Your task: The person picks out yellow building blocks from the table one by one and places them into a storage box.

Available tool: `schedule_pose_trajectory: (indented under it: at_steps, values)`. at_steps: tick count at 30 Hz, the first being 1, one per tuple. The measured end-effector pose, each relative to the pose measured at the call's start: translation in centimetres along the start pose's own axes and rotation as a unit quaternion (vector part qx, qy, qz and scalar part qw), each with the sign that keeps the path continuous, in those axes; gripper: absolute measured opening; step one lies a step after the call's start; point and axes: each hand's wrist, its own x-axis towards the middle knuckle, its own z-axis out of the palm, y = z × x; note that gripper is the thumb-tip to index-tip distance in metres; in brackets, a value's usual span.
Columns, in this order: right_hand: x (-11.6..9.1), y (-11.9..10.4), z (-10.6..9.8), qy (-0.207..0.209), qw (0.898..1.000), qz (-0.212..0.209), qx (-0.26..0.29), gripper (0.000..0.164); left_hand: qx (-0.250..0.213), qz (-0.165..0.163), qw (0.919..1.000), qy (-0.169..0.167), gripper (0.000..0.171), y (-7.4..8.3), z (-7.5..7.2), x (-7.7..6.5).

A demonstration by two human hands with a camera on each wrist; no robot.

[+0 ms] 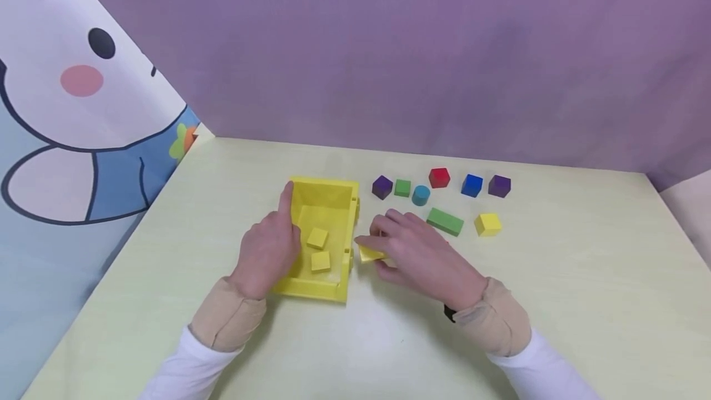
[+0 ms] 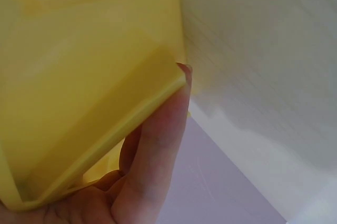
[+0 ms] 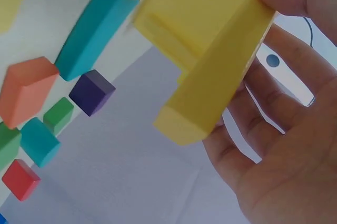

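Observation:
A yellow box point(image 1: 318, 292) with an open top holds two small yellow blocks point(image 1: 318, 238). My left hand point(image 1: 269, 252) grips its left wall, the index finger lying along the rim; the left wrist view shows that finger point(image 2: 160, 145) against the yellow plastic. Just outside the box's right wall, my right hand point(image 1: 416, 255) holds a long yellow block point(image 3: 218, 79) between thumb and fingers. Near that hand, a teal oblong block point(image 3: 96, 32) and an orange block point(image 3: 26, 90) show in the right wrist view; the hand hides them from the head camera.
Right of the box are purple cubes point(image 1: 382, 187), a green block point(image 1: 402, 187), a teal cylinder point(image 1: 421, 195), a red cube point(image 1: 439, 178), a blue cube point(image 1: 472, 185), a green oblong block point(image 1: 445, 221) and a yellow cube point(image 1: 488, 225). A purple backdrop point(image 1: 389, 66) stands behind the table.

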Motion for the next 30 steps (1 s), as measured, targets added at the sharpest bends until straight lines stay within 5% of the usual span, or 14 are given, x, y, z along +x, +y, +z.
schedule_pose_trajectory:
  at_steps: [22, 30]
  values:
    - [4.2, -0.9, -1.7, 0.011, 1.0, 0.017, 0.014, 0.035, -0.001, -0.011, 0.9998, -0.015, 0.068, 0.0, 0.2, -0.1]
    - [5.7, -1.1, -1.9, 0.018, 1.0, 0.018, 0.015, 0.034, 0.012, 0.002, 0.9999, 0.008, 0.068, -0.1, 0.3, -0.1]
